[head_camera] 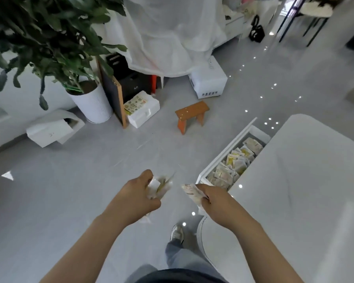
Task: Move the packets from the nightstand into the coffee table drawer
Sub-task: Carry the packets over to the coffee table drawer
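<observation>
A single wide-angle view, worn on the head, faces forward and steeply down; the pale grey glossy floor (70,201) fills its middle; the smooth white coffee table (305,190) lies near at right; the leafy green potted plant (39,37) crowds the upper left.

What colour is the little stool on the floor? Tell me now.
The stool is orange, its legs a brighter orange; the head view, the only one, shows it.
</observation>
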`<state>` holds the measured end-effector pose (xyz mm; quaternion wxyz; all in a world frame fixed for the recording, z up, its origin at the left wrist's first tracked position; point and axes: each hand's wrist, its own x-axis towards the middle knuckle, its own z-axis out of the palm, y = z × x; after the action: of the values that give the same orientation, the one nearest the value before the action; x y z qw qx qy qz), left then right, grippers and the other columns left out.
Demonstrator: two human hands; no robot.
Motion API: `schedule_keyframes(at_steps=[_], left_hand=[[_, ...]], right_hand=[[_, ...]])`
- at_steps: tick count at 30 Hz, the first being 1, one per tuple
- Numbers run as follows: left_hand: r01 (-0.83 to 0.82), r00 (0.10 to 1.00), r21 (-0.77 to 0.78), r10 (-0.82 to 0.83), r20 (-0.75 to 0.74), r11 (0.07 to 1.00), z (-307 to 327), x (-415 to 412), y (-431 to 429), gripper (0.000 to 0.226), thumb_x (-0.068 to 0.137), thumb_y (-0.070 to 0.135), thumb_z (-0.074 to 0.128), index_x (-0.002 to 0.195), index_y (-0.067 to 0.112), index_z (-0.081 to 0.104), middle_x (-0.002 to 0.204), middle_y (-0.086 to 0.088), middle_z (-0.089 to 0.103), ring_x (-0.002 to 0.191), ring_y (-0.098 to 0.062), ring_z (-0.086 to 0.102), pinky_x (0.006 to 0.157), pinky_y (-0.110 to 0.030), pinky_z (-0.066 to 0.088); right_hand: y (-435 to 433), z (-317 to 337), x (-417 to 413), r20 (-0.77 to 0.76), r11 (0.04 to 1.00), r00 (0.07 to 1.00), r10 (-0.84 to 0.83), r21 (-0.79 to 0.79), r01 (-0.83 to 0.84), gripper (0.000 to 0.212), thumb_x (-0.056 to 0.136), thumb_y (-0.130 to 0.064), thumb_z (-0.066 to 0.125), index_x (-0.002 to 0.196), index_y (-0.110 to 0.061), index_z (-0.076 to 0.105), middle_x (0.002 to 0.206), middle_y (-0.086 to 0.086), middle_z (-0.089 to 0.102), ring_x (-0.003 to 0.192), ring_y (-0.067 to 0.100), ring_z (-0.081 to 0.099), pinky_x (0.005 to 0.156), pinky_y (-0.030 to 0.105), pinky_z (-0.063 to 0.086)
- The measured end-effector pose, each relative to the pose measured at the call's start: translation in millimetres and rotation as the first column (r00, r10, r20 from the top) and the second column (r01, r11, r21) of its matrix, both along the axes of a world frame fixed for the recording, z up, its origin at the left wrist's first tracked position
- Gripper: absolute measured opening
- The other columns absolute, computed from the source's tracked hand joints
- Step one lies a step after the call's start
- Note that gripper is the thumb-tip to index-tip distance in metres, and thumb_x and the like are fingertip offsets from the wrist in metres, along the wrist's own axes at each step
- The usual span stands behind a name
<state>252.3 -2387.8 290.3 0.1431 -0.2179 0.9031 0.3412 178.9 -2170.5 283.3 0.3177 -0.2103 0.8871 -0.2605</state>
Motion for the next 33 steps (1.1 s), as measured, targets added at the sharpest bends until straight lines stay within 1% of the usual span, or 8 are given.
schedule_keyframes(at_steps=[5,10,13,17,22,28,30,33], left_hand=[[0.123,0.992,0.017,-0.123,0.012,0.992,-1,-73,-8,0.031,0.074,0.033,0.066,0.085,0.024,0.039,0.077,-0.007,0.058,0.058,-0.016,0.044,0.052,-0.028,0.039],[0.288,0.957,0.033,-0.289,0.03,0.957,-4,-143,-20,0.032,0.073,0.027,0.067,0.089,0.02,0.04,0.077,-0.009,0.057,0.058,-0.016,0.043,0.051,-0.028,0.037],[0.382,0.923,0.037,-0.383,0.026,0.923,-11,-191,-35,0.032,0.074,0.028,0.069,0.088,0.02,0.041,0.075,-0.004,0.056,0.059,-0.015,0.046,0.052,-0.027,0.04],[0.503,0.863,0.052,-0.504,0.03,0.863,-17,-255,-62,0.032,0.073,0.027,0.069,0.086,0.021,0.041,0.075,-0.003,0.058,0.062,-0.019,0.051,0.054,-0.031,0.043],[0.666,0.743,0.047,-0.667,0.047,0.745,-18,-330,-84,0.032,0.072,0.028,0.068,0.086,0.022,0.04,0.077,-0.003,0.057,0.066,-0.021,0.052,0.054,-0.031,0.041],[0.789,0.604,0.09,-0.795,0.058,0.607,-23,-398,-68,0.032,0.073,0.027,0.07,0.09,0.021,0.043,0.079,0.0,0.058,0.073,-0.023,0.058,0.058,-0.037,0.048],[0.815,0.567,0.115,-0.822,0.05,0.568,-28,-419,-56,0.031,0.073,0.027,0.07,0.088,0.022,0.044,0.078,0.003,0.057,0.07,-0.019,0.056,0.055,-0.03,0.044],[0.864,0.488,0.114,-0.872,0.048,0.49,-36,-451,-30,0.03,0.074,0.031,0.071,0.089,0.024,0.045,0.079,0.004,0.059,0.07,-0.016,0.057,0.056,-0.029,0.044]], right_hand=[[2,-3,-54,0.017,0.992,0.992,-0.129,0.011,0.129,0.045,0.098,-0.01,0.036,0.138,-0.026,0.045,0.135,0.0,0.054,0.121,0.019,0.052,0.092,0.024,0.04],[-5,-13,-96,0.053,0.965,0.964,-0.262,0.024,0.261,0.037,0.095,-0.013,0.039,0.122,-0.032,0.056,0.109,-0.003,0.066,0.095,0.015,0.061,0.074,0.025,0.048],[-18,-22,-122,0.027,0.941,0.941,-0.338,0.036,0.337,0.023,0.097,-0.02,0.041,0.109,-0.03,0.058,0.096,-0.002,0.066,0.084,0.016,0.06,0.064,0.023,0.044],[-45,-26,-154,0.037,0.879,0.878,-0.477,0.021,0.477,0.02,0.098,-0.035,0.04,0.084,-0.029,0.053,0.083,0.0,0.065,0.077,0.02,0.059,0.064,0.03,0.044],[-73,-24,-184,0.079,0.772,0.769,-0.634,0.016,0.635,0.024,0.098,-0.021,0.038,0.109,-0.023,0.059,0.096,0.002,0.066,0.085,0.02,0.059,0.076,0.031,0.048],[-75,-27,-200,0.119,0.598,0.587,-0.8,0.083,0.798,0.04,0.096,-0.014,0.037,0.133,-0.025,0.049,0.126,-0.001,0.058,0.108,0.021,0.055,0.088,0.025,0.044],[-69,-32,-208,0.117,0.543,0.532,-0.839,0.102,0.834,0.036,0.096,-0.014,0.037,0.127,-0.025,0.052,0.124,-0.001,0.058,0.11,0.022,0.055,0.088,0.025,0.042],[-56,-40,-227,0.091,0.479,0.472,-0.877,0.09,0.873,0.021,0.096,-0.014,0.038,0.104,-0.028,0.052,0.101,-0.004,0.056,0.089,0.017,0.053,0.077,0.023,0.039]])
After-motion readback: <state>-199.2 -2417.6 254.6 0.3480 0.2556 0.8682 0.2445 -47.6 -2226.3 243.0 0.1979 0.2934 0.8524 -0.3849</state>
